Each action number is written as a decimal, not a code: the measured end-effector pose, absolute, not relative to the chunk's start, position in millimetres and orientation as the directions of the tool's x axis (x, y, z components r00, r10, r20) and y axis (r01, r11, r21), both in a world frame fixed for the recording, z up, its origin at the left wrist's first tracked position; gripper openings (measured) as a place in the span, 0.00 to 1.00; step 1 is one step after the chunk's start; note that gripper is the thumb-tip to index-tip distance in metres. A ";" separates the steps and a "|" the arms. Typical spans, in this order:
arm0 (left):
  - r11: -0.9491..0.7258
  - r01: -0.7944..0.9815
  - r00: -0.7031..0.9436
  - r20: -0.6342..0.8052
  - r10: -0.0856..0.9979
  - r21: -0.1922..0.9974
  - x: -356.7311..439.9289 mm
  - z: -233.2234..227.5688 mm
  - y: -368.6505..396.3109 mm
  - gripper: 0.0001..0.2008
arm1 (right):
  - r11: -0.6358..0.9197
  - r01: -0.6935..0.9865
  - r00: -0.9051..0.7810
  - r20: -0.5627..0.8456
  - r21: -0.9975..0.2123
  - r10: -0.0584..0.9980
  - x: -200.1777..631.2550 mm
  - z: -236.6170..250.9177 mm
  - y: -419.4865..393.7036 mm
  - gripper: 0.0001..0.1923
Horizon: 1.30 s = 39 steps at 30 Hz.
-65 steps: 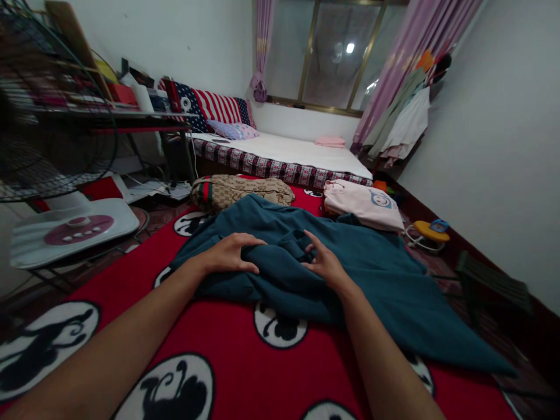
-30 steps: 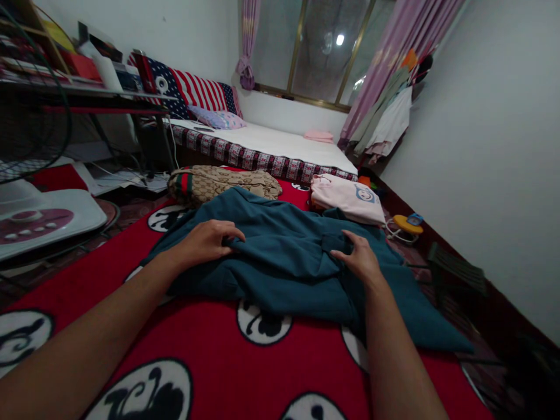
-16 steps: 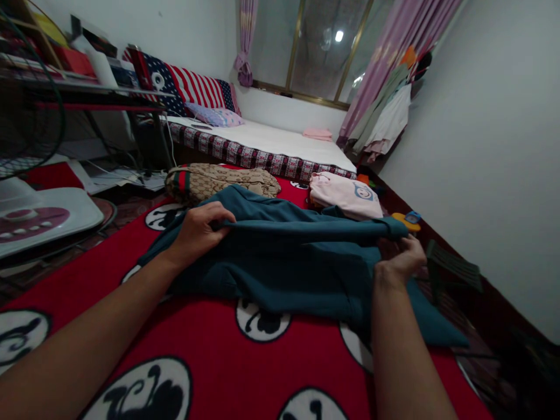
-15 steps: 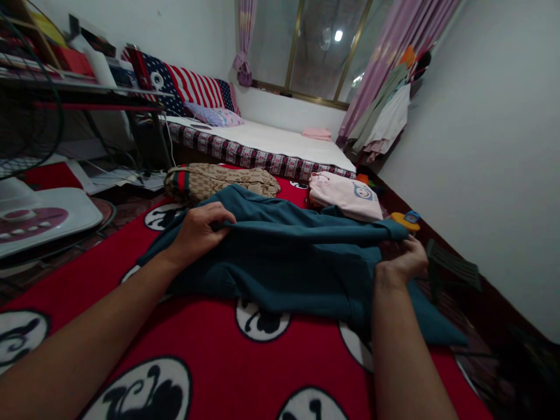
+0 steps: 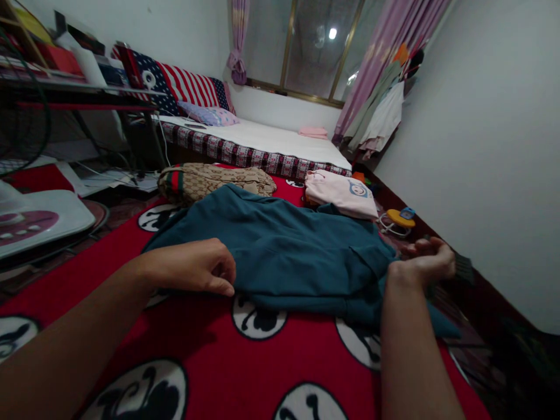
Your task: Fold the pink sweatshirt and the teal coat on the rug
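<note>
Head view shows teal cloth (image 5: pixel 289 251) spread out, lightly wrinkled.

Dim light — white glare in the window (image 5: pixel 311 55).

Lilac pillow (image 5: pixel 214 115) and pink cloth (image 5: pixel 313 132) on a white-topped bed (image 5: pixel 266 135) below a window (image 5: pixel 312 58)

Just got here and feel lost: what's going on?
A person is working at a teal garment lying creased on a red blanket. The left hand is by its near left edge, the right hand toward its right end; whether either grips it is unclear. A tan bundle and a folded pink garment lie beyond it.
</note>
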<state>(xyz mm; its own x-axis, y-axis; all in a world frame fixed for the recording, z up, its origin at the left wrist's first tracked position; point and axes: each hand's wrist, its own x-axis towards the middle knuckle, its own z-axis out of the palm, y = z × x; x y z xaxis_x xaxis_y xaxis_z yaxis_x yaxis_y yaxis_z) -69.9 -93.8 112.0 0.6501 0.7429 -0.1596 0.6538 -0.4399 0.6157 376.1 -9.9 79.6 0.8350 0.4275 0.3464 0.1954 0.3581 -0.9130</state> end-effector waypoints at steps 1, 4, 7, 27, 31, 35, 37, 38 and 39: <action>-0.426 0.665 0.629 -0.152 0.762 0.613 -67.4 111.0 -92.8 0.09 | 0.380 0.181 0.845 0.341 -0.907 0.411 367.3 84.8 -11.0 0.10; -0.407 0.739 0.479 0.005 0.878 0.536 -59.0 100.6 -82.6 0.14 | 0.371 0.170 0.750 0.365 -0.913 0.552 335.5 96.8 -14.5 0.08; -0.404 0.791 0.371 0.165 0.914 0.460 -55.6 79.7 -67.9 0.15 | 0.281 0.288 0.451 0.388 -0.916 0.804 306.7 101.4 -19.3 0.12; -0.104 0.975 0.132 -0.134 0.982 0.196 -102.9 60.6 -50.0 0.26 | -0.137 0.899 0.205 0.122 -0.416 0.971 329.9 43.3 -5.0 0.08; -0.034 0.987 0.054 -0.119 0.991 0.158 -98.1 51.0 -46.9 0.28 | 0.026 0.897 0.135 0.330 -0.440 0.934 288.6 67.4 -19.8 0.08; -0.020 0.974 0.034 -0.057 0.998 0.223 -101.9 41.3 -43.6 0.28 | 0.541 0.617 -0.417 0.345 -0.572 0.841 229.8 87.9 -50.4 0.10; -0.043 0.934 0.059 -0.034 0.998 0.355 -108.2 35.2 -40.0 0.27 | 0.641 0.544 -0.644 0.220 -0.541 0.733 205.4 90.5 -67.2 0.16; -0.060 0.893 0.082 -0.030 0.996 0.445 -111.7 33.3 -38.0 0.27 | 0.666 0.555 -0.703 0.148 -0.498 0.696 196.0 89.6 -74.1 0.19; -0.072 0.839 0.107 -0.035 0.994 0.539 -115.2 32.8 -36.4 0.26 | 0.678 0.586 -0.727 0.082 -0.443 0.682 188.8 87.5 -79.5 0.21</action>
<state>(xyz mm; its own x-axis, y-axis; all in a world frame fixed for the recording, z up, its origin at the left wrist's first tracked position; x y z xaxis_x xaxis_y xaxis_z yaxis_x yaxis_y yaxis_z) -115.2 -36.4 32.8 0.1069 0.9937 -0.0346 0.8391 -0.0715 0.5393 188.8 -79.5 87.5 -0.7267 0.6820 0.0824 0.5865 0.6783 -0.4427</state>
